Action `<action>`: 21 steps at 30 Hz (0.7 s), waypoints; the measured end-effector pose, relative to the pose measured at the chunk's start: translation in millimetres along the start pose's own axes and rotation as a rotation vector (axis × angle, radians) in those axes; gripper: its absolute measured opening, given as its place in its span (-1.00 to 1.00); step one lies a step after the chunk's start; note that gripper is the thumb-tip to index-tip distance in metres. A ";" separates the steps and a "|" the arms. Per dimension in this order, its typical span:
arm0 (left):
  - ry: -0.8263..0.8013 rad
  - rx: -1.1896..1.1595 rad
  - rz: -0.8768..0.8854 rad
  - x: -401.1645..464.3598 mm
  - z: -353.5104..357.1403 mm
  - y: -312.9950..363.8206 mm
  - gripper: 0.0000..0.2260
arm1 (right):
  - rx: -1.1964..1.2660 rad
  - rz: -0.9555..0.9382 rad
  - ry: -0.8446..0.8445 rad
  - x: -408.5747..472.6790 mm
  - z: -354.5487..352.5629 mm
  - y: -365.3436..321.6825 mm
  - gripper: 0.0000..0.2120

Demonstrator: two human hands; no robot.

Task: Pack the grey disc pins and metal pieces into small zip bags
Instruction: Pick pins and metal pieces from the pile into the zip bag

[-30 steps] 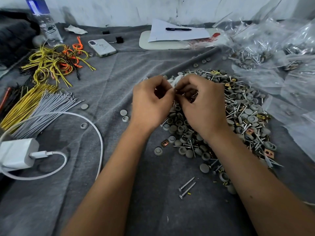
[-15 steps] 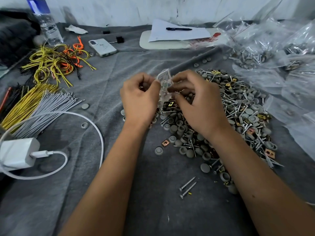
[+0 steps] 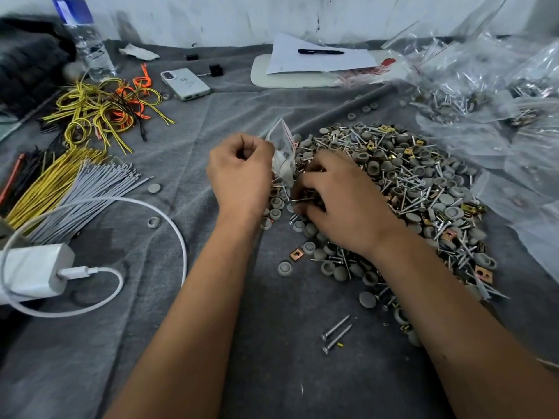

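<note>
A big pile of grey disc pins, screws and small metal clips (image 3: 408, 189) lies on the grey cloth at centre right. My left hand (image 3: 242, 173) grips a small clear zip bag (image 3: 282, 146) that stands upright at the pile's left edge, with some pieces inside it. My right hand (image 3: 335, 201) rests palm down on the near left part of the pile, fingers curled into the pieces and pinching a screw (image 3: 302, 200). Two loose screws (image 3: 335, 334) lie near me.
Filled and empty clear bags (image 3: 472, 95) are heaped at the right. Yellow, orange and grey wires (image 3: 90, 116) spread at the left, with a white charger and cable (image 3: 36, 273). A phone (image 3: 185, 83), a bottle (image 3: 87, 40) and paper with a pen (image 3: 320, 55) lie at the back.
My hands came apart: the left moved left holding the bag, and the right dropped down onto the pile and picked at the pieces.
</note>
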State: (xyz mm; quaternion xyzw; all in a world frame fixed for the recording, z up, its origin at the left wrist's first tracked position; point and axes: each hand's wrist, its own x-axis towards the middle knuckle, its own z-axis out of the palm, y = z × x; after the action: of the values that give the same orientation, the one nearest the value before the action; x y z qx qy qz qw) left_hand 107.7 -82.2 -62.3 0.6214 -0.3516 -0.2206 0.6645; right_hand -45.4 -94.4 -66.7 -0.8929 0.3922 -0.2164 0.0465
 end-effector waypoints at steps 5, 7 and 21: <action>-0.009 -0.015 0.011 -0.9 -0.4 1.2 -0.85 | -0.047 0.013 -0.037 -0.1 0.2 -4.4 -0.76; -0.020 -0.010 0.013 -1.3 -0.2 1.0 -0.85 | -0.022 0.032 -0.034 0.0 -1.0 -3.6 -0.75; -0.038 0.017 -0.005 -1.5 0.6 0.0 -0.87 | 0.280 0.072 0.222 1.7 -5.6 4.8 -0.88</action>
State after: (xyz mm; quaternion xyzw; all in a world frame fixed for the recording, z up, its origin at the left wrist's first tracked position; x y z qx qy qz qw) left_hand 106.3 -81.5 -62.7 0.6236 -0.3646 -0.2311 0.6518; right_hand -50.1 -98.5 -62.2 -0.8338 0.3925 -0.3643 0.1344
